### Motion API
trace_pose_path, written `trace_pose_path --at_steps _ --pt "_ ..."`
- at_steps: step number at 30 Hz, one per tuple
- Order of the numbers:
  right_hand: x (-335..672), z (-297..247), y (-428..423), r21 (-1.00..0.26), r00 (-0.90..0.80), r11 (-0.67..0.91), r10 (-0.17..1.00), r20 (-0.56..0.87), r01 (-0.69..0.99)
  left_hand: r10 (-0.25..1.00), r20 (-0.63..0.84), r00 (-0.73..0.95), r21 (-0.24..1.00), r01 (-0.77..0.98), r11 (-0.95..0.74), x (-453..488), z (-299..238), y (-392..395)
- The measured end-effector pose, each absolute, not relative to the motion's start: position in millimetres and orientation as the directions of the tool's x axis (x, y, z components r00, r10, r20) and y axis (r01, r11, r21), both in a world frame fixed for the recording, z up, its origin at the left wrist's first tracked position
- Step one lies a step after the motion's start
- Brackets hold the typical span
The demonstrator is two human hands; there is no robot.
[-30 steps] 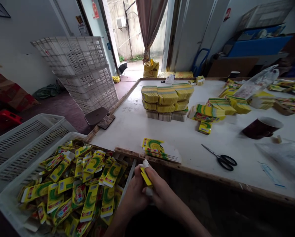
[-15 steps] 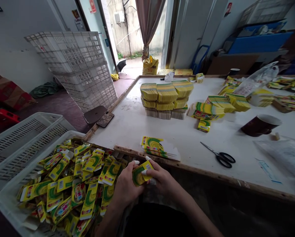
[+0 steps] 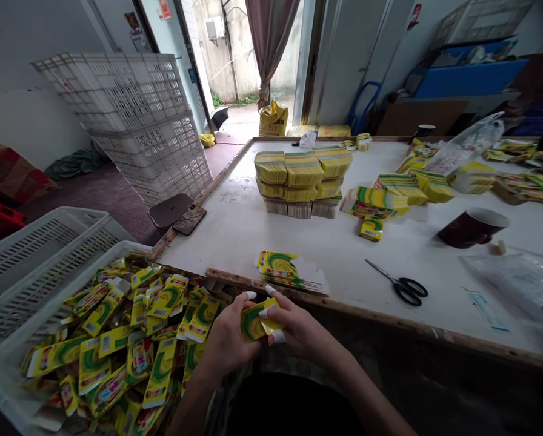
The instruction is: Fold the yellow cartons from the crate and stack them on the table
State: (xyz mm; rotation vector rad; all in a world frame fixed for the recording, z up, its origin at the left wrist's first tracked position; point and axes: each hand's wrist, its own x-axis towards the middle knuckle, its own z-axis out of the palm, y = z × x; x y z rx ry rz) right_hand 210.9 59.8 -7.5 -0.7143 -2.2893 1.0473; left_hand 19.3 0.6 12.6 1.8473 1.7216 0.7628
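Between my two hands, just in front of the table edge, is a small yellow and green cardboard box (image 3: 252, 322). My left hand (image 3: 228, 333) grips its left side. My right hand (image 3: 296, 327) holds its right end, with fingers at the end flap; white covers sit on several fingertips. A short stack of flat printed cartons (image 3: 278, 266) lies on the table edge just beyond my hands. To my left, a white plastic crate (image 3: 8, 369) is heaped with yellow and green boxes (image 3: 162, 369).
On the white table (image 3: 235, 236) stand bundled carton stacks (image 3: 303, 181), black scissors (image 3: 401, 286), a dark mug (image 3: 471, 227), a clear plastic bag (image 3: 521, 284) and a phone (image 3: 189, 219). Stacked white crates (image 3: 139, 115) rise at the left, near the doorway.
The box turns slightly between my hands, and my right fingers shift at its end, showing more of the yellow flap. The whole view shifts a little.
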Motion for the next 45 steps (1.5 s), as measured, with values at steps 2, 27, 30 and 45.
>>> trace_pose_path --at_steps 2,27,30,45 --pt "213 -9 61 -0.788 -0.724 0.573 0.640 0.257 0.226 0.996 0.071 0.057 0.701 0.708 -0.090 20 14 0" --pt "214 -16 117 -0.631 -0.183 0.324 0.943 0.279 0.705 0.631 -0.526 -0.570 0.583 -0.782 -0.220 -2 -9 11" --pt "214 -21 123 -0.638 -0.200 0.335 0.940 0.276 0.693 0.682 -0.559 -0.471 0.570 -0.816 -0.096 11 -14 10" --pt "165 -4 19 -0.993 -0.582 -0.073 0.813 -0.007 -0.091 0.841 -0.141 -0.522 0.837 -0.517 -0.180 59 -2 20"
